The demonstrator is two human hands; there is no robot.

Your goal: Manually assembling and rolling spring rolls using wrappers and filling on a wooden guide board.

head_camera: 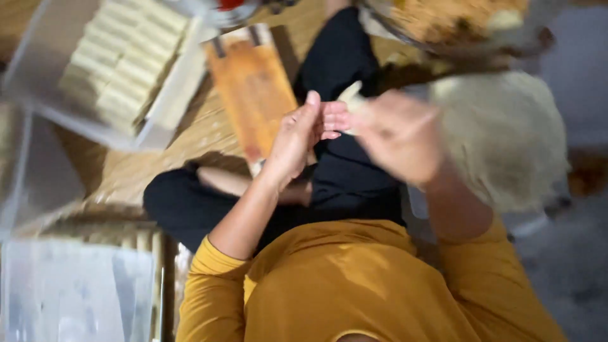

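I sit cross-legged in black trousers and a mustard shirt, with both hands raised together over my lap. My left hand (pixel 299 140) stands edge-on, its fingers stretched toward the right hand and pressing a pale, thin piece of wrapper or dough (pixel 352 96) that sticks up between the hands. My right hand (pixel 396 136) is blurred by motion and curls around the same pale piece from the right. How much of the piece lies inside the hands is hidden.
An orange wooden board (pixel 253 88) lies on the floor beyond my knees. At upper left, a clear tray (pixel 38 82) holds several pale rolls. A bowl of golden filling (pixel 456 22) sits top right, a pale round stack (pixel 506 133) right, another clear container (pixel 76 291) bottom left.
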